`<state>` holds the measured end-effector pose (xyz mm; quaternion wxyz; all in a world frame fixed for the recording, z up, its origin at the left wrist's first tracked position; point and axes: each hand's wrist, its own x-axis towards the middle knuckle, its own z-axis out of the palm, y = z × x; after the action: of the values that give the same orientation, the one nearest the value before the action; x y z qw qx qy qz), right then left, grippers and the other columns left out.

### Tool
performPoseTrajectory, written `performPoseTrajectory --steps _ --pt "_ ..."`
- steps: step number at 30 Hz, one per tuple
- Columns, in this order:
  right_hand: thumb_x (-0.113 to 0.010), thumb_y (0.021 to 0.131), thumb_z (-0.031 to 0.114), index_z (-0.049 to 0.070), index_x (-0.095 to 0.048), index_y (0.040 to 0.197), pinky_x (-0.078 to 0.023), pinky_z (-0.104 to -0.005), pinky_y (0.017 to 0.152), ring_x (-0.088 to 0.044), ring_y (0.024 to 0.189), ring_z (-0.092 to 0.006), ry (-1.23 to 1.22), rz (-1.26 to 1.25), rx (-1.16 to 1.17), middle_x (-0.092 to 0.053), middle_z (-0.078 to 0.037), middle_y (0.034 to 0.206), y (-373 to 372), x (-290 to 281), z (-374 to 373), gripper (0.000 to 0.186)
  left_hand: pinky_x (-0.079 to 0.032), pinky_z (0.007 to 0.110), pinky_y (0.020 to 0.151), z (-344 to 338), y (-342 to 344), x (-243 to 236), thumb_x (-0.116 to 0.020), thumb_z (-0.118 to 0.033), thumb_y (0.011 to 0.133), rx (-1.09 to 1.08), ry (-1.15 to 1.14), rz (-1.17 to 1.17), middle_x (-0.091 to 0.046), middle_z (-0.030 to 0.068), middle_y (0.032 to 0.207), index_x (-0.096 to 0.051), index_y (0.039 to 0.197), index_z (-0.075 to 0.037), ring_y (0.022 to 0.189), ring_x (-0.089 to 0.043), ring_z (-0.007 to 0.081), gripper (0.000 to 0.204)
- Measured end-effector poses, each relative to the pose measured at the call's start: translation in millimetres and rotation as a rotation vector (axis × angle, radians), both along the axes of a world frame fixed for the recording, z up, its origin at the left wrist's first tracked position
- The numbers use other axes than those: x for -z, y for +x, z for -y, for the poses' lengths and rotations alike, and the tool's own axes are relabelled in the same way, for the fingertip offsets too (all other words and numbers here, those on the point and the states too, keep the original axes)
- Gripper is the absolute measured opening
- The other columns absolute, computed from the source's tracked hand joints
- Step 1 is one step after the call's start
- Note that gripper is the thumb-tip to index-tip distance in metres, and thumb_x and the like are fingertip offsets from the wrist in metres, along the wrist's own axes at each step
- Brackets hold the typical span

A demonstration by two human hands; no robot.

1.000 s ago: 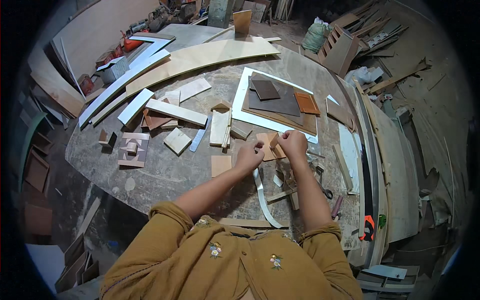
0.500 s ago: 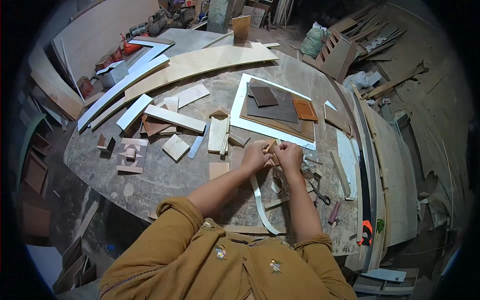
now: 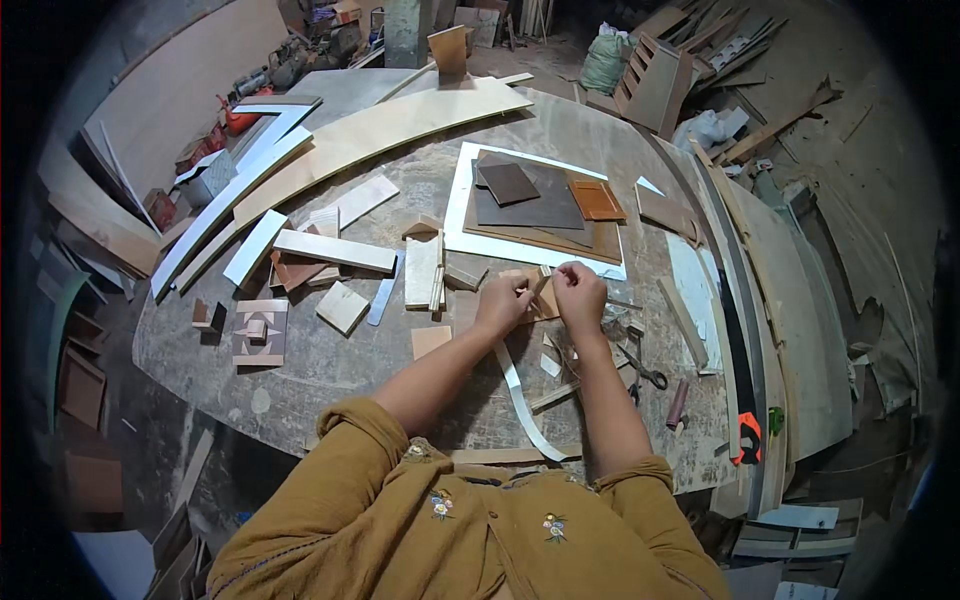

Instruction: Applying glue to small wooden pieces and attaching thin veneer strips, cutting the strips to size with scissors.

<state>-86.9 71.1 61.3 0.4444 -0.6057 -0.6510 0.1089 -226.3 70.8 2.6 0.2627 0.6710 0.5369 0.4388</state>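
Over the near middle of the table, my left hand (image 3: 505,304) and my right hand (image 3: 580,296) are close together, both with fingers pinched. Between their fingertips is a small tan wooden piece (image 3: 544,282); its lower part is partly hidden by my fingers. An orange-brown flat piece (image 3: 543,305) lies just beneath it. From below my left wrist a white curved strip (image 3: 517,392) runs toward the table's near edge. Scissors (image 3: 648,373) with dark handles lie right of my right forearm, near a maroon cylinder (image 3: 677,404).
On the worktable (image 3: 300,400), wood blocks and offcuts (image 3: 342,307) are scattered to the left. A white-edged board (image 3: 455,215) carrying brown panels lies beyond my hands. Long curved planks (image 3: 380,140) stretch across the far left. An orange-and-black tool (image 3: 747,437) sits at the right edge.
My head view has shifted slightly, moving the whole scene. My fingers have parted a little, showing more of the small wooden piece and the orange-brown one below.
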Motion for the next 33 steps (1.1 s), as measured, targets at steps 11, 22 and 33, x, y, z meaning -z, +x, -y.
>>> performPoseTrajectory --steps 11,22,33 --pt "-0.044 0.070 0.000 0.002 -0.053 0.119 -0.047 -0.0290 0.072 -0.061 0.080 -0.0206 -0.322 -0.190 -0.212 -0.064 -0.013 0.090 11.3 61.8 -23.8 0.050 -0.050 0.032 0.068 -3.1 3.0 0.7 -0.065 -0.012 0.074 -0.002 -0.034 0.024 -0.066 0.0188 0.084 -0.064 0.100 0.001 0.075 -0.066 0.0276 0.029" --pt "-0.063 0.076 0.019 0.002 -0.055 0.116 -0.050 -0.0296 0.066 -0.062 0.075 -0.0149 -0.260 -0.103 -0.251 -0.066 -0.011 0.085 4.5 46.5 -10.2 0.043 -0.050 0.036 0.069 -0.4 6.2 -14.7 -0.062 -0.013 0.075 0.016 -0.028 0.017 -0.063 0.0199 0.083 -0.066 0.096 -0.005 0.077 -0.063 0.0338 0.023" --pt "-0.066 0.071 0.031 0.010 -0.059 0.106 -0.050 -0.0419 0.068 -0.064 0.078 -0.0344 -0.182 0.008 -0.122 -0.065 -0.018 0.083 -10.1 27.6 -1.7 0.042 -0.048 0.038 0.066 -4.7 7.8 0.2 -0.058 -0.011 0.077 0.007 0.068 0.034 -0.061 0.0202 0.079 -0.065 0.096 -0.009 0.076 -0.061 0.0358 0.021"
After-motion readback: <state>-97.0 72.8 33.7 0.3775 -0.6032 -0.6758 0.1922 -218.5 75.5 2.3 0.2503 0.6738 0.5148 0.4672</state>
